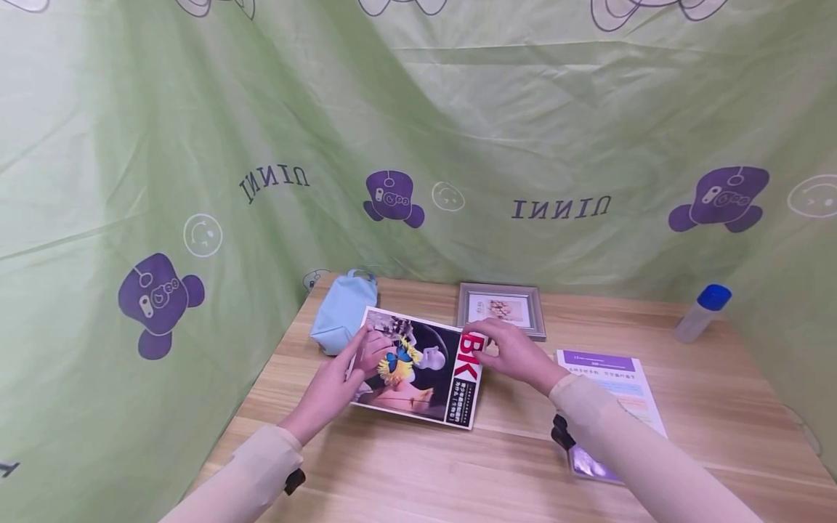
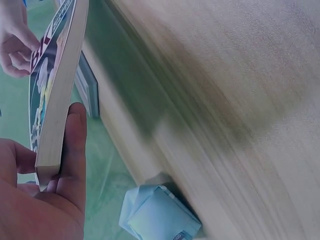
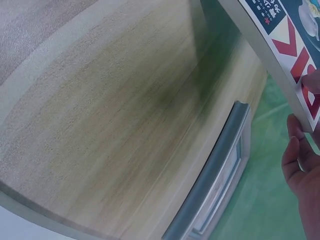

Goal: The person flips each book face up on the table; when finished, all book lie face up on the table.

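A thick book (image 1: pixel 418 363) with a dark picture cover and large red letters is held above the table, its cover facing up. My left hand (image 1: pixel 333 388) grips its left edge, the thumb on the cover and fingers beneath, as the left wrist view shows at the page block (image 2: pixel 60 100). At the opposite end, my right hand (image 1: pixel 513 352) pinches the corner by the red letters; in the right wrist view the thumb lies on the cover of the book (image 3: pixel 280 55), with fingers at its underside.
A light blue pouch (image 1: pixel 343 312) stands at the back left. Behind the book lies a grey picture frame (image 1: pixel 536 312). A purple-and-white booklet (image 1: pixel 644 399) lies under the right forearm, and a blue-capped bottle (image 1: pixel 702 312) stands back right. A green curtain (image 1: pixel 497 131) surrounds the table.
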`<state>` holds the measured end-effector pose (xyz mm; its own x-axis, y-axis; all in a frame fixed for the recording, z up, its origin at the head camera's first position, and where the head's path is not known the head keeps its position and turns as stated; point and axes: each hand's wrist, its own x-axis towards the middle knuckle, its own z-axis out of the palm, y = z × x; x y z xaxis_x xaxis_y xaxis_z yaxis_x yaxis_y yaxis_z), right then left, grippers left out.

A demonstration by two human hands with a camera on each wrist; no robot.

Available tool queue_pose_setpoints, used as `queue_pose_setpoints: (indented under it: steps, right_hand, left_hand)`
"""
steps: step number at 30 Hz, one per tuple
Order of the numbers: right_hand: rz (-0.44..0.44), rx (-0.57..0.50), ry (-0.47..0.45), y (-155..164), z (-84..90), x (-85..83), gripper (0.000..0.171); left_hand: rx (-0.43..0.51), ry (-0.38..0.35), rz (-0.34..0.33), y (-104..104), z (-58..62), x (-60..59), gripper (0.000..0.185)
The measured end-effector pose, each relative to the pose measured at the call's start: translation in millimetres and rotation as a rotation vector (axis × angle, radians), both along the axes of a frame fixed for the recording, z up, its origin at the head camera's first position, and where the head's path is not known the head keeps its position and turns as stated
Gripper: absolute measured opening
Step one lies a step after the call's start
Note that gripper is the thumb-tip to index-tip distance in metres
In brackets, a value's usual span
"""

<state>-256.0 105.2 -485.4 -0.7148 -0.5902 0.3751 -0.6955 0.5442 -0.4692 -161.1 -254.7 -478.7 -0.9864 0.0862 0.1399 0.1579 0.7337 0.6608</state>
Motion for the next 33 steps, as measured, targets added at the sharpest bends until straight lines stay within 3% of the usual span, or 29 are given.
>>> queue_pose_setpoints:
  steps: [9,19,33]
  right_hand:
    - [0.01,0.009,-0.047,-0.4,-3.8,1.1,0.052]
    - [0.005,0.033,-0.043,1.0,-6.4,1.8,0.05]
    - [-0.039,0.116,-0.112,-3.0,-8.7,7.7,0.049]
  left_hand:
    - [-0.001,-0.044,0.021,1.7,-10.2,-2.3,0.079]
    - [0.019,-0.06,0.009,2.6,-18.1,-5.5,0.095]
    - [-0.025,-0.05,-0.001,-0.7,-25.6,-4.2,0.088]
